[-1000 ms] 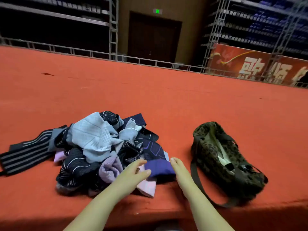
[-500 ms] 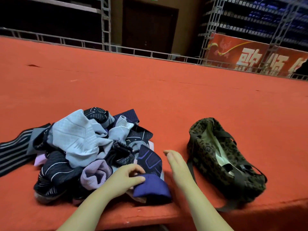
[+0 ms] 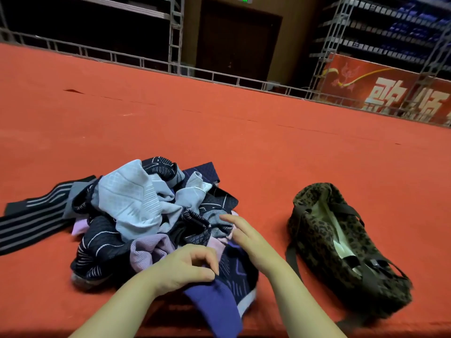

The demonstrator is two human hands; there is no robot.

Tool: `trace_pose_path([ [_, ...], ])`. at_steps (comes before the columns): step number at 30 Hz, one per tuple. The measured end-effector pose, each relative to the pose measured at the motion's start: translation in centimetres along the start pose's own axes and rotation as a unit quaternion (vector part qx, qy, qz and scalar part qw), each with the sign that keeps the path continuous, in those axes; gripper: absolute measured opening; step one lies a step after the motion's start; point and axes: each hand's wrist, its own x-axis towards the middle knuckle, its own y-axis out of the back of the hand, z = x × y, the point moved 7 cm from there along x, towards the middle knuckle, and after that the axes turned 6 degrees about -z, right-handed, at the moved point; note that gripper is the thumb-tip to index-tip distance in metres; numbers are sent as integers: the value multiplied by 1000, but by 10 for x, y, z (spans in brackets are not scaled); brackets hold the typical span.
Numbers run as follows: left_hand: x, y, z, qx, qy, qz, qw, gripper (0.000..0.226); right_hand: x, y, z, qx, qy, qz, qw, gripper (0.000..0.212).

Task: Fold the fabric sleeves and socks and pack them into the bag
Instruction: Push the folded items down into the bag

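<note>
At the bottom centre of the frame we see the left hand (image 3: 188, 269) pinching a purple sleeve (image 3: 214, 306) between thumb and curled fingers, the cloth trailing toward the lower edge. The right hand (image 3: 246, 240) lies with straight, relaxed fingers on the right side of the pile of sleeves and socks (image 3: 136, 211), holding nothing. The leopard-print bag (image 3: 346, 250) sits open at the lower right on the red carpet (image 3: 244, 132), near the pile but apart from it.

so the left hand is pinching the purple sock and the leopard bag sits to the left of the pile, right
Not quite. The head view shows the leopard bag to the right of the pile, not the left. The left hand does pinch the purple sock.
</note>
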Motion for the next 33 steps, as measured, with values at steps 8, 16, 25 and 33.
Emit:
trace_pose_path([
  [8, -3, 26, 23, -23, -62, 69, 995, 6, -26, 5, -4, 7, -34, -41, 999, 25],
  [16, 0, 46, 17, -116, -79, 197, 970, 10, -43, 32, 13, 147, -32, 58, 987, 40],
  [25, 16, 24, 21, -160, -119, 186, 962, 39, -27, -23, -18, 121, -32, -65, 990, 49],
  [33, 4, 56, 17, -359, -172, 308, 864, 43, -34, -42, -11, 186, -35, 6, 982, 14],
])
